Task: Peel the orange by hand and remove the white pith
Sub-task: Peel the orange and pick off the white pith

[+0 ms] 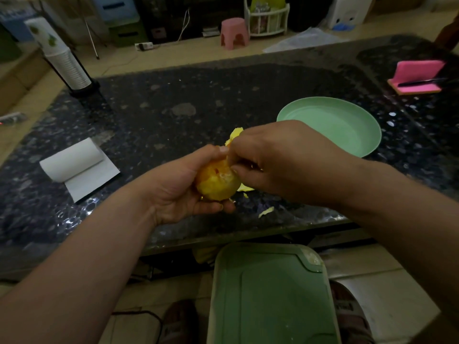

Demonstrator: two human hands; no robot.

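My left hand [181,187] cups a partly peeled orange [217,182] above the near edge of the dark stone table [173,108], thumb on top and fingers curled beneath. Bare orange flesh shows on its upper left; yellowish pith covers the remainder. My right hand [280,157] comes in from the right and pinches a strip of peel [234,135] that sticks up behind the fruit. Loose peel scraps [265,211] lie on the table just under and to the right of the orange.
A mint-green plate [330,125] sits right of my hands. A paper towel roll [74,162] lies at left, a stack of cups [63,58] far left, a pink holder [417,78] far right. A green bin lid [270,294] is below the table edge.
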